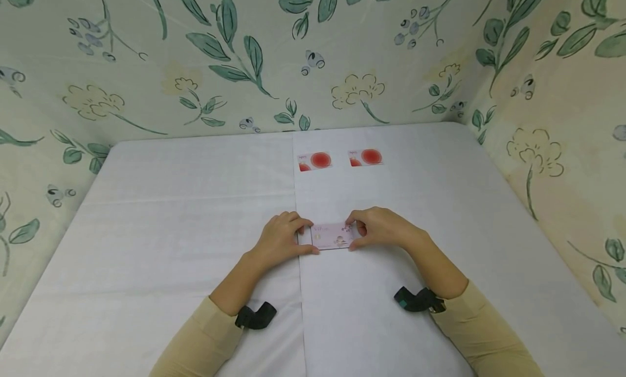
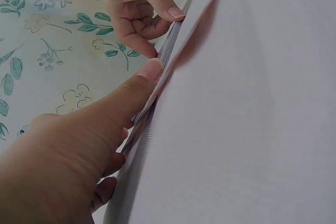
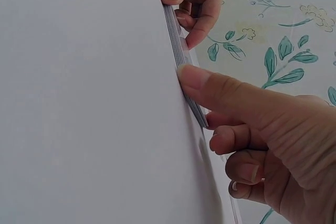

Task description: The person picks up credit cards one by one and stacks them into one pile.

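Hands [image 1: 277,239] [image 1: 386,228] pinching card stack [image 1: 329,237], by opposite edges, cloth [image 1: 186,236] around

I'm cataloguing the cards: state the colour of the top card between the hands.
The top card is pale pinkish lilac, clearest in the head view.

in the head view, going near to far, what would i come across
Two black wrist-worn devices → a pale pink-topped stack of rectangular cards, pinched between the bare left hand and bare right hand → two red-and-white rectangular cards → a cream backdrop patterned with green leaves.
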Action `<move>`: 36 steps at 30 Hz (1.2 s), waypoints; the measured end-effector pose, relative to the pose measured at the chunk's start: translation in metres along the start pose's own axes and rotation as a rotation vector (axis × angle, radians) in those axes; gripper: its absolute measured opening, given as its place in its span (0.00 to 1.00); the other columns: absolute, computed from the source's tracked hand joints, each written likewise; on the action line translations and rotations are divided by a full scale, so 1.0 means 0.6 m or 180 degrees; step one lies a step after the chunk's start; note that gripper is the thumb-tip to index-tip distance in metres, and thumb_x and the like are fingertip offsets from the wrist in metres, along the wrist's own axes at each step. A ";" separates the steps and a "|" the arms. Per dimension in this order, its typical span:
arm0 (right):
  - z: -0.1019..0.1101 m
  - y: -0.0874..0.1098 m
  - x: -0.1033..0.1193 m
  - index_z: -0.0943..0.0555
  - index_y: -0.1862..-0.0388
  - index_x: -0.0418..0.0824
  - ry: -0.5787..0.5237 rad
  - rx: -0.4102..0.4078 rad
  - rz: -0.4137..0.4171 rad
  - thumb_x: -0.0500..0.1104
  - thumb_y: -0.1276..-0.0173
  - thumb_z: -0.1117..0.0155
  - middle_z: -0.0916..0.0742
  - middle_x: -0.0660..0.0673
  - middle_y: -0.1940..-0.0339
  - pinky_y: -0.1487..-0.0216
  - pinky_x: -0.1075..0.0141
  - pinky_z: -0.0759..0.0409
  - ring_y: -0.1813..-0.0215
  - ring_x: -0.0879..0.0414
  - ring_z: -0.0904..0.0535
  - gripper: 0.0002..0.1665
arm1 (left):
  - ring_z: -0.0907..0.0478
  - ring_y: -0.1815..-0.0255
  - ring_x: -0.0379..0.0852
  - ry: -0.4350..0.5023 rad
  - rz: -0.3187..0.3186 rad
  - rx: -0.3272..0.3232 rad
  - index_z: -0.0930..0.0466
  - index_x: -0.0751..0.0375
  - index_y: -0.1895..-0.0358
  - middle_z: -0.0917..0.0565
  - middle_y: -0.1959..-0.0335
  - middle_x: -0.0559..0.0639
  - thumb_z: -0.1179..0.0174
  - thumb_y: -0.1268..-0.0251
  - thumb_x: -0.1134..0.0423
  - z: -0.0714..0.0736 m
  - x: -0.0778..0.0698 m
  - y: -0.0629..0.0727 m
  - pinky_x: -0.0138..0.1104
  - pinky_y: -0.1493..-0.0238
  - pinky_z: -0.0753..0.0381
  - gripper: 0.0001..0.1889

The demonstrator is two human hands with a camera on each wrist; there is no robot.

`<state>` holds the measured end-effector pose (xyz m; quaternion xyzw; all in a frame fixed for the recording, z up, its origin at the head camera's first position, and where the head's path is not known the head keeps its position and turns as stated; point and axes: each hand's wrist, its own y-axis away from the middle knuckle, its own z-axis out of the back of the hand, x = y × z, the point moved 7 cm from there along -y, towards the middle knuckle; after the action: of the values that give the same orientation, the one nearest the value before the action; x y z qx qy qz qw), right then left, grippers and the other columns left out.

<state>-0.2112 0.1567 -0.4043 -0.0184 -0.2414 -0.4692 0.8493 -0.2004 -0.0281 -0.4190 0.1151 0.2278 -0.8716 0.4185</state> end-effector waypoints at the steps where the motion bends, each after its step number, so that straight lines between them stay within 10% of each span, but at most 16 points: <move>1: 0.000 0.000 0.000 0.19 0.53 0.40 -0.0003 0.0003 -0.0003 0.54 0.51 0.23 0.25 0.55 0.81 0.72 0.70 0.34 0.75 0.62 0.32 0.30 | 0.32 0.68 0.39 0.0007 0.0007 0.0007 0.17 0.53 0.56 0.28 0.72 0.40 0.26 0.64 0.40 0.000 -0.001 0.000 0.33 0.64 0.33 0.30; 19: -0.001 0.001 -0.007 0.20 0.52 0.42 -0.0083 0.0020 -0.0040 0.55 0.52 0.23 0.24 0.55 0.80 0.71 0.70 0.33 0.75 0.62 0.31 0.31 | 0.32 0.69 0.39 0.0142 0.0060 0.0013 0.18 0.55 0.53 0.27 0.71 0.41 0.24 0.67 0.42 -0.002 0.004 -0.001 0.34 0.63 0.32 0.33; 36: 0.019 -0.004 -0.025 0.21 0.42 0.41 -0.0619 -0.0078 0.0320 0.53 0.49 0.25 0.20 0.51 0.67 0.64 0.68 0.27 0.66 0.58 0.28 0.35 | 0.31 0.65 0.37 0.0675 0.0617 0.0223 0.24 0.56 0.41 0.26 0.63 0.41 0.26 0.62 0.42 0.007 0.027 -0.016 0.30 0.68 0.30 0.40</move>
<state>-0.2240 0.1702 -0.4009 -0.0863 -0.3157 -0.4249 0.8440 -0.2181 -0.0357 -0.4189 0.2425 0.2279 -0.8175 0.4700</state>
